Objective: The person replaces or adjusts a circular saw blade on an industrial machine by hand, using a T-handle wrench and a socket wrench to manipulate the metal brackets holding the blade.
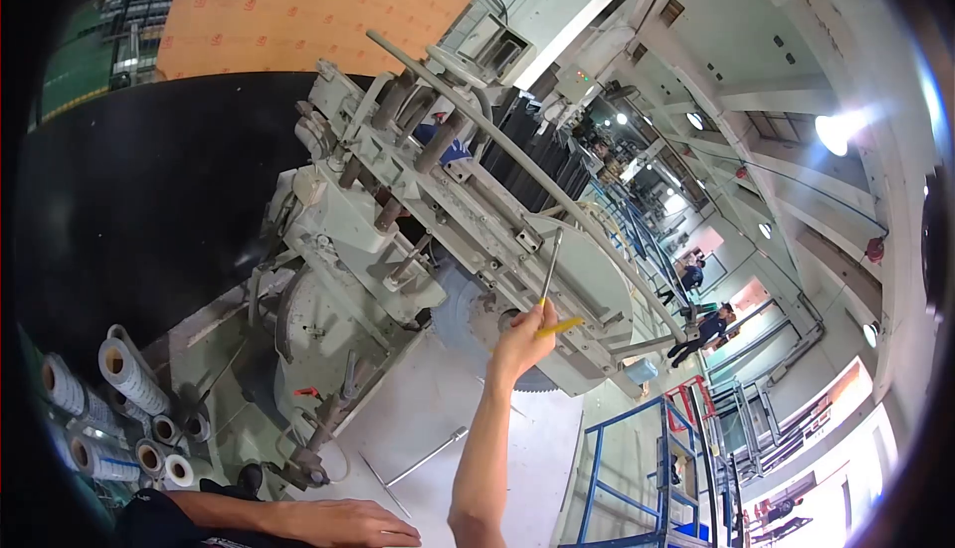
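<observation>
My right hand (525,345) is closed around a yellow-handled T-wrench (550,272), its long steel shaft pointing up across the guard of a pale green machine (458,190). Just behind that hand is a large round saw blade (463,311), its teeth showing below the wrist. At the bottom edge lies my left hand (343,524), fingers stretched out and holding nothing, by the white surface (418,409). Between my arms, a bare metal T-shaped wrench (428,455) rests on that surface.
Rolls of wrapped material (134,379) are stacked at lower left, near a large black panel (149,190). An orange printed sheet (308,11) stands behind. To the right are a blue metal frame (627,468) and distant people (708,332). A long bar (527,155) crosses the machine.
</observation>
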`<state>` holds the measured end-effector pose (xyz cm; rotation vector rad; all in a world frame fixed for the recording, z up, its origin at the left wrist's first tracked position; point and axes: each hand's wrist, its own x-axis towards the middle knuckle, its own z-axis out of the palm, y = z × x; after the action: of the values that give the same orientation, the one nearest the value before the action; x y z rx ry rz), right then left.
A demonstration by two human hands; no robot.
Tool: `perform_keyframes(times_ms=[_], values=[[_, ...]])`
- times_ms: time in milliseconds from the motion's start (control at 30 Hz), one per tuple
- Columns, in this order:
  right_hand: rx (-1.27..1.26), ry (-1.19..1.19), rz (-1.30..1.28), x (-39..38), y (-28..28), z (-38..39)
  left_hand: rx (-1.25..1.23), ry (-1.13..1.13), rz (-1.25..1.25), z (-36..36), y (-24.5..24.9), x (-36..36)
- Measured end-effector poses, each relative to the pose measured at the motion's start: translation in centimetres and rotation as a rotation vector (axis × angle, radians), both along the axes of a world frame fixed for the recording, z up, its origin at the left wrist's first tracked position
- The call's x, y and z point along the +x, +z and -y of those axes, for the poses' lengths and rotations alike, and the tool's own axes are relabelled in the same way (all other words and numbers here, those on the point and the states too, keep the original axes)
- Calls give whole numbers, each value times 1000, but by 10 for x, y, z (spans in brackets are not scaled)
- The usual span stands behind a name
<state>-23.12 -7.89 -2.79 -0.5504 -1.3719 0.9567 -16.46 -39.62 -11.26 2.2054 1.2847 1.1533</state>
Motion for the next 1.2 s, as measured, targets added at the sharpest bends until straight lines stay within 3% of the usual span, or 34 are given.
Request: perform_keyframes(times_ms=[67, 100, 200, 233, 300, 400, 433, 467, 500, 567, 667, 767, 867, 900, 933, 1000, 1067, 1133, 1200], values=[[-463, 295, -438, -12, 15, 17, 87, -14, -51, 4, 11, -30], [-562, 352, -549, -17, 18, 13, 125, -30, -72, 3, 21, -45], [-619, 648, -844, -28, 19, 10, 375, -50, -132, -10, 38, -81], [-626, 633, -845, -33, 25, 14, 496, -30, -130, -20, 55, -91], [-572, 506, -713, -42, 39, 29, 716, -28, -342, -47, 94, -113], [-532, 394, -581, -49, 50, 38, 1091, 27, -339, -122, 138, -110], [-519, 364, -528, -52, 55, 39, 1075, -59, -377, -150, 159, -111], [-502, 341, -471, -54, 61, 39, 1212, -14, -478, -184, 176, -110], [-367, 578, -413, -40, 47, 13, 1093, -68, -621, -215, 192, -112], [-176, 638, -237, -24, 48, -7, 884, 35, -1104, -262, 213, -130], [110, 359, 126, 7, 66, -15, 610, 81, -1392, -249, 245, -125], [663, -185, 784, 32, 83, -27, 662, 211, -1479, -275, 246, -118], [1022, -322, 1263, 33, 69, -23, 779, 168, -1533, -361, 256, -116], [1045, -316, 1391, 28, 62, -19, 802, 159, -1486, -347, 266, -145], [817, -364, 1522, 21, 51, -1, 825, 150, -1439, -334, 275, -174], [1010, -441, 1888, 33, 57, -1, 772, 156, -1340, -295, 284, -231], [1312, -535, 1860, 57, 74, -29, 660, 244, -994, -267, 258, -270], [1459, -533, 1683, 61, 109, -27, 497, 375, -691, -256, 233, -282], [1490, -492, 1543, 50, 131, -16, 302, 249, -166, -270, 205, -281]])
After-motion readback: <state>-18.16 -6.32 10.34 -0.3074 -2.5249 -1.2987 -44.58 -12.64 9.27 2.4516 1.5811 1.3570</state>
